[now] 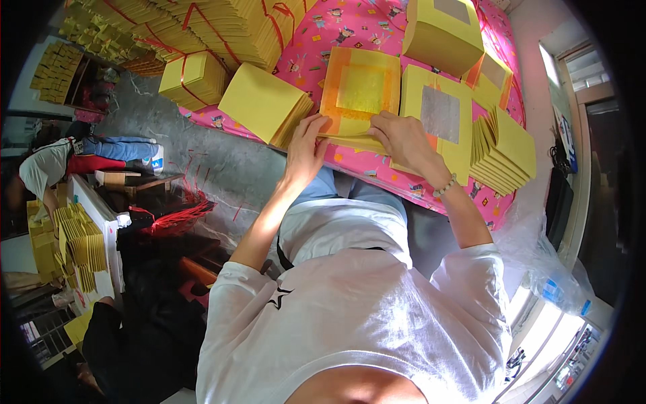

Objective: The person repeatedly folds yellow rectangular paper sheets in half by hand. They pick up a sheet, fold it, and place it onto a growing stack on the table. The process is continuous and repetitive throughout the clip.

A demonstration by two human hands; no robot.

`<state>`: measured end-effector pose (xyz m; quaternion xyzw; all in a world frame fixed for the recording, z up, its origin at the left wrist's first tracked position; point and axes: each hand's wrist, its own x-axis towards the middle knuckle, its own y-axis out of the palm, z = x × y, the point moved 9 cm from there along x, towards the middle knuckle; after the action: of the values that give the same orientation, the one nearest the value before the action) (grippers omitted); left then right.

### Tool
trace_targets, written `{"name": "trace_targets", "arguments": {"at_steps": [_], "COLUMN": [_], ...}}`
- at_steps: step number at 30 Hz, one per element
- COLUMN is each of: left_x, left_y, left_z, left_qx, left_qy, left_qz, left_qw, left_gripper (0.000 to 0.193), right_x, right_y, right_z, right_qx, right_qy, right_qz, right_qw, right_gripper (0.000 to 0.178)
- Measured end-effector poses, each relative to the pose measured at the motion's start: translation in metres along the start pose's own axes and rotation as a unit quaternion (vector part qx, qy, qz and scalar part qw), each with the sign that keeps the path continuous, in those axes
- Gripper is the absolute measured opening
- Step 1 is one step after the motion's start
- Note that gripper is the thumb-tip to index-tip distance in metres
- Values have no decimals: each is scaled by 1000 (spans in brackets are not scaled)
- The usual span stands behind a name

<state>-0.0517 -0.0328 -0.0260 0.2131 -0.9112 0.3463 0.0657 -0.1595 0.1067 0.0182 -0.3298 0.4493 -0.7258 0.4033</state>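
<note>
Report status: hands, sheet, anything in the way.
Left hand and right hand at near edge of orange-bordered yellow sheet. Sheet face up on top. Paper stacks close by, left and right; only hands overlap sheet.

A yellow sheet of paper (363, 84), roughly rectangular, is marked with a broad orange border around a shiny gold square (359, 90). It is laid gold side up on a pink patterned cloth (316, 34), near the cloth's front edge. Its near edge is held at both corners, where its creases are partly hidden.
</note>
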Motion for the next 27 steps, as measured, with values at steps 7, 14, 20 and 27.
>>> {"name": "trace_targets", "arguments": {"at_steps": [7,14,20,27], "left_x": [1,1,1,1], "left_y": [-4,-3,-6,-5], "left_z": [-1,2,-4,-3], "left_qx": [9,-29,28,27], "left_qy": [27,1,53,21], "left_qz": [-14,-4,-23,-5], "left_qw": [1000,1000,998,999], "left_gripper": [43,43,41,42], "right_x": [1,2,2,2], "right_y": [0,0,0,1], "right_z": [-1,-1,-1,-1], "right_qx": [2,3,8,8], "right_qy": [6,4,-3,-2], "right_qz": [6,0,-13,-9], "right_qw": [1000,1000,1000,1000], "right_gripper": [21,22,22,21]}}
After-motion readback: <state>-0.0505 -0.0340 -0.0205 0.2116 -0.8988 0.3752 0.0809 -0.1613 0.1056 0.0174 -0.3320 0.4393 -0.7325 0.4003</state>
